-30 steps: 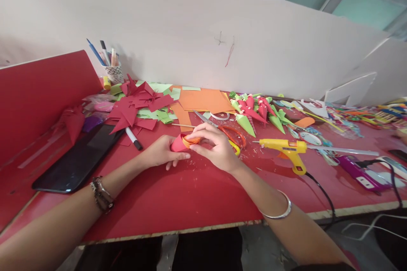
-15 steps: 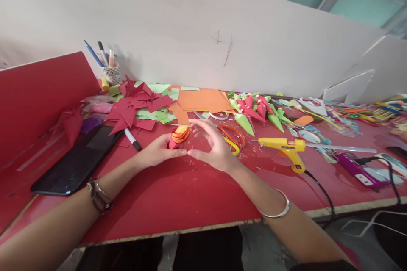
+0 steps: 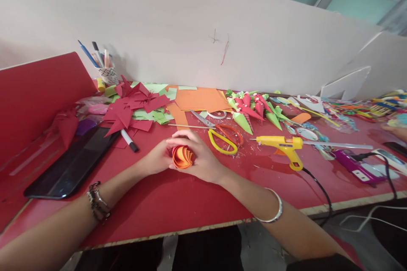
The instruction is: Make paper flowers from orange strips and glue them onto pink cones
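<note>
A rolled piece of orange and red paper (image 3: 182, 157) sits between my hands above the red table, its spiral end facing me. My right hand (image 3: 203, 159) wraps round it from the right, fingers curled over the top. On the other side my left hand (image 3: 157, 156) grips it too; its fingertips are partly hidden behind the roll and the right hand. Just beyond the hands lie a thin wooden stick (image 3: 190, 126) and scissors (image 3: 222, 141) with yellow and orange handles.
A yellow glue gun (image 3: 282, 146) lies right, its black cord running over the table edge. A purple power socket (image 3: 358, 167) is farther right. Left are a phone (image 3: 68, 165), a marker (image 3: 129, 140) and red paper pieces (image 3: 136, 103). Paper cones (image 3: 251, 108) lie at the back.
My right hand has closed round the paper roll from an open pose beside it. The roll has come nearer to me and its spiral end has turned toward me.
</note>
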Available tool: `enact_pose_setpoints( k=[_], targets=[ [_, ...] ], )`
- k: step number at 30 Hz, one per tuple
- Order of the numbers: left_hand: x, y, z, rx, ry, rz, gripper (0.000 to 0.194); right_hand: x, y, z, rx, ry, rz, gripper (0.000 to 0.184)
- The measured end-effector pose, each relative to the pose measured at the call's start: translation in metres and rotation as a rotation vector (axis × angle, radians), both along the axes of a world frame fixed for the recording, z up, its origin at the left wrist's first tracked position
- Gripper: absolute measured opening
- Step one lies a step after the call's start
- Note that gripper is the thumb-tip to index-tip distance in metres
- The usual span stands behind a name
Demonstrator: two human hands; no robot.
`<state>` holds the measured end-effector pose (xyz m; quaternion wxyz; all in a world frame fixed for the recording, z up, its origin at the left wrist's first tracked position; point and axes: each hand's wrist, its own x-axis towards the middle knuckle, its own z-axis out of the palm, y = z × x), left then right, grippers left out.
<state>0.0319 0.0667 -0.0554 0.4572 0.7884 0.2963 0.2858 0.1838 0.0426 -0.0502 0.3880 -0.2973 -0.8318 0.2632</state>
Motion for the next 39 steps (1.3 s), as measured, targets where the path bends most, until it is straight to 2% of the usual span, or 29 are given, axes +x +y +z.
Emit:
enact_pose_setpoints(
  k=[6, 11, 14, 18, 23, 26, 31, 39],
  targets=[
    [0.001, 0.001, -0.003, 0.133, 0.023, 0.028, 0.013, 0.001, 0.001, 0.001, 0.055, -0.008, -0.049, 0.035],
    [-0.005, 0.01, -0.012, 0.201, 0.061, 0.106, 0.043, 0.012, 0.01, 0.001, 0.114, 0.026, -0.151, 0.03],
    [-0.01, 0.013, -0.011, 0.282, 0.055, 0.185, 0.051, 0.021, 0.017, -0.001, 0.115, 0.001, -0.212, 0.027],
    [-0.014, 0.009, -0.001, 0.477, -0.034, 0.302, 0.051, 0.027, 0.023, -0.004, 0.143, -0.089, -0.261, 0.029],
    [-0.015, 0.005, 0.006, 0.66, 0.038, 0.31, 0.035, 0.025, 0.023, -0.006, 0.117, -0.134, -0.222, 0.037],
    [-0.015, 0.006, 0.005, 0.644, 0.07, 0.36, 0.027, 0.024, 0.021, -0.005, 0.071, -0.119, -0.179, 0.044],
    [-0.014, 0.008, 0.003, 0.511, 0.018, 0.451, 0.023, 0.025, 0.02, -0.005, -0.001, -0.147, -0.173, 0.053],
    [-0.014, 0.011, 0.003, 0.479, -0.033, 0.433, 0.011, 0.024, 0.019, -0.008, -0.122, -0.118, -0.169, 0.049]
  ],
)
